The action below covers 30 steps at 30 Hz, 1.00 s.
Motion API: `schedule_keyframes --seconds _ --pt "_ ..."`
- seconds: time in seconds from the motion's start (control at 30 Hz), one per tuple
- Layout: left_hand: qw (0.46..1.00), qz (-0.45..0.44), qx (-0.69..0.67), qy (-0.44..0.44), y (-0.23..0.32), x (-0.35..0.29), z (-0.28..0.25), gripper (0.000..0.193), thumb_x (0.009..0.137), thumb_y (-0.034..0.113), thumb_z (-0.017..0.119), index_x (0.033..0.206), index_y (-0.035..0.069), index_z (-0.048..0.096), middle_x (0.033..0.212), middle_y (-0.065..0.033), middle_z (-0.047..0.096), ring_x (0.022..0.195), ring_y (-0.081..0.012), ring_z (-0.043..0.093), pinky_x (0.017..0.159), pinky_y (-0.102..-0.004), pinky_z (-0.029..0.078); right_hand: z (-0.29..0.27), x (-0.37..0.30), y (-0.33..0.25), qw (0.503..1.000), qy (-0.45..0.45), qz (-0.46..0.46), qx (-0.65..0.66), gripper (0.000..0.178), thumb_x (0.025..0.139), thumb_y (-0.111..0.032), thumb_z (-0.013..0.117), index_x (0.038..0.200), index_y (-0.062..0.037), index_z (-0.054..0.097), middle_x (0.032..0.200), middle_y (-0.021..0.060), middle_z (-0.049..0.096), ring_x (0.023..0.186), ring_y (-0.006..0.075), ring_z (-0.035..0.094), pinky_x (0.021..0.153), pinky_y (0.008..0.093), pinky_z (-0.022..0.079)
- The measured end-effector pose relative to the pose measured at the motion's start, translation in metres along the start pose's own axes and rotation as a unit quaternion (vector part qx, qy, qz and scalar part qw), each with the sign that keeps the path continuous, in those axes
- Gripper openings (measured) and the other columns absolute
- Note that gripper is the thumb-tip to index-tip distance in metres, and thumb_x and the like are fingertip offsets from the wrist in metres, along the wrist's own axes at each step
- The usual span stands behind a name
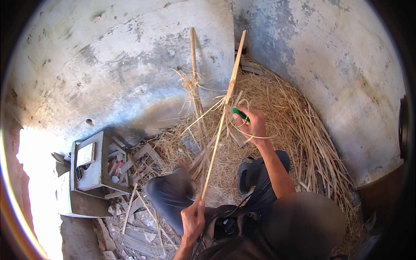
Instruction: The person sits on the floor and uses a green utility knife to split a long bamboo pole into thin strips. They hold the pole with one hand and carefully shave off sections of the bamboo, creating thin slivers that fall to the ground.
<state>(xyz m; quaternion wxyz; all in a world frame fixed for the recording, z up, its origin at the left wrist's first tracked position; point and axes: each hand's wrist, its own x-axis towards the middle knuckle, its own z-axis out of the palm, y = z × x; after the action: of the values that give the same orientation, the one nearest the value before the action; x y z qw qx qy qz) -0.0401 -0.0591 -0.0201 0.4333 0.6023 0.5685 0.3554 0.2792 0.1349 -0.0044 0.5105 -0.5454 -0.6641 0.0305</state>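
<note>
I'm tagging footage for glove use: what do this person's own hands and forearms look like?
The left hand and right hand are ungloved, with no watch visible. No sleeve covers the visible left forearm or right forearm; higher up is unclear.

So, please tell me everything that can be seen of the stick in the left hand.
The stick is long, nearly straight, pale and wood-like: thin in its near part, wider farther up. The left hand grips its near end; it slants away, slightly rightward. Curls show near its middle, beside the right hand; contact there is unclear.
</note>
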Motion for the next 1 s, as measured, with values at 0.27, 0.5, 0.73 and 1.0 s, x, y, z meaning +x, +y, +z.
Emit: schedule_keyframes --seconds 0.27,0.5,0.73,1.0 --pt "0.992 -0.052 -0.113 -0.020 -0.003 0.012 0.002 0.031 0.107 0.016 0.062 0.129 -0.006 0.069 0.073 0.0043 0.050 0.070 -0.0038 0.043 0.058 -0.0246 0.037 0.020 -0.010 0.014 0.906 -0.091 0.193 0.365 0.035 0.110 -0.032 0.059 0.112 -0.0012 0.075 0.065 -0.0085 0.037 0.056 0.0049 0.032 0.050 0.0295 0.032" --pt "0.995 0.003 -0.084 0.057 0.007 0.036 0.013 0.033 0.106 0.014 0.063 0.131 -0.007 0.068 0.076 0.0051 0.052 0.071 -0.0028 0.044 0.059 -0.0230 0.037 0.033 -0.037 -0.027 0.991 -0.025 -0.036 0.129 0.029 0.103 -0.030 0.064 0.109 -0.0040 0.075 0.075 0.0043 0.070 0.059 0.0133 0.065 0.052 0.0311 0.049" --pt "0.991 0.021 -0.109 0.077 0.022 0.055 0.018 0.035 0.107 0.014 0.063 0.136 -0.005 0.067 0.082 0.0046 0.057 0.073 -0.0026 0.046 0.062 -0.0220 0.040 0.045 -0.056 -0.048 0.969 -0.112 -0.167 0.144 0.025 0.093 -0.027 0.076 0.105 -0.0056 0.073 0.085 0.0060 0.075 0.060 0.0174 0.071 0.053 0.0297 0.056" --pt "0.991 0.019 -0.112 0.074 0.028 0.057 0.020 0.037 0.107 0.014 0.064 0.139 -0.003 0.066 0.084 0.0045 0.058 0.075 -0.0025 0.048 0.065 -0.0219 0.042 0.043 -0.056 -0.051 0.973 -0.105 -0.164 0.124 0.029 0.090 -0.030 0.078 0.102 -0.0035 0.075 0.084 0.0093 0.075 0.064 0.0243 0.072 0.057 0.0337 0.056"
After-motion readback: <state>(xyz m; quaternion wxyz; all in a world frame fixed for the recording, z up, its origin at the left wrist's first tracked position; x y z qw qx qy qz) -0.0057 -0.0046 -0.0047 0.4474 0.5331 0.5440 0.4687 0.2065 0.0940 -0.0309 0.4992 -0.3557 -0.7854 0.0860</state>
